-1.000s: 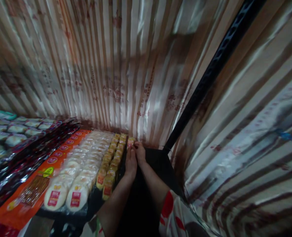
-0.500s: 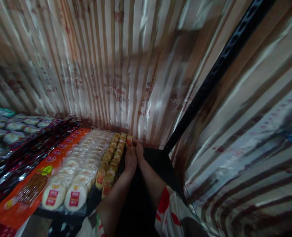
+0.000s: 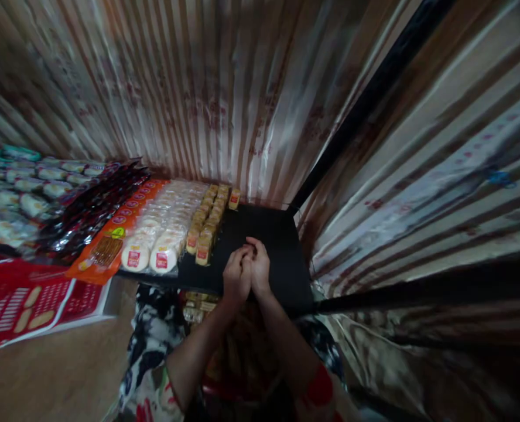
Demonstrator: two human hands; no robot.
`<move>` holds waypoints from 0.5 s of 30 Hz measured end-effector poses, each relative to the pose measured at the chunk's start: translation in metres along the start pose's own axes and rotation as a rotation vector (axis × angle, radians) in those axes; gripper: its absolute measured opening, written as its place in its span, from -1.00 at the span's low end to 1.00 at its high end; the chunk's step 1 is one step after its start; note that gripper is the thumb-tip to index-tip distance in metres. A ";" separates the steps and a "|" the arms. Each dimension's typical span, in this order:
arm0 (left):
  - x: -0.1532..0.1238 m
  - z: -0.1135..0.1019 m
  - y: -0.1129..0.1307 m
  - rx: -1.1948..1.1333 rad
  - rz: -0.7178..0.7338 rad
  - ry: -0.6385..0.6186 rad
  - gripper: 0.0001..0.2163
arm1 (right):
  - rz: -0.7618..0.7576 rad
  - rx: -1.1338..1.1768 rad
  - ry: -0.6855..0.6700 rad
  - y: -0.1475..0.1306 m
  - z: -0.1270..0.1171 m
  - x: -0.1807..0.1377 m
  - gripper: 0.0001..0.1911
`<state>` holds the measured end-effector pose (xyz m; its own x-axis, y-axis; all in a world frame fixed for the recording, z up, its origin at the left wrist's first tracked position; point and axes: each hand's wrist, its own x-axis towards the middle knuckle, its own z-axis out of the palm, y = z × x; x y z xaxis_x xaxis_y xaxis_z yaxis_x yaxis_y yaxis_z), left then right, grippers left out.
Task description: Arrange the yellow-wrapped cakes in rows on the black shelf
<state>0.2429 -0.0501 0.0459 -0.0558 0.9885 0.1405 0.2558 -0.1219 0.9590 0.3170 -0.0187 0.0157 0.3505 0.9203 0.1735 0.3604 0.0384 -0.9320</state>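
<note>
My left hand (image 3: 238, 271) and my right hand (image 3: 260, 266) are together over the front of a black shelf (image 3: 271, 228). Their fingers are curled against each other, and whatever they may hold is hidden. Two rows of small golden wrapped packs (image 3: 205, 220) stand to the left of my hands. One single golden pack (image 3: 234, 199) with a red label stands at the back, right of those rows. Below my hands, more wrapped packs (image 3: 196, 308) show partly in a dark container on my lap.
Round white packaged crackers (image 3: 163, 258), an orange packet (image 3: 97, 255) and dark glossy packets (image 3: 84, 217) line the shelf leftward. Striped sheeting (image 3: 190, 88) hangs behind. A black post (image 3: 352, 126) rises at the right corner. A red-and-white bag (image 3: 36, 305) lies lower left.
My hands have drawn back from the rear of the shelf towards me. The single golden pack they were touching now stands alone there. The view has tilted down, showing my lap.
</note>
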 end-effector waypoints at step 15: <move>-0.124 -0.057 -0.085 0.325 -0.441 0.115 -0.66 | 0.001 -0.353 -0.533 0.042 0.000 -0.144 -0.52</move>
<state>0.1729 -0.1673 -0.0390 -0.3255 0.9211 -0.2136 0.4679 0.3532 0.8101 0.2813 -0.1496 -0.0483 -0.0943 0.9911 -0.0942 0.6552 -0.0095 -0.7554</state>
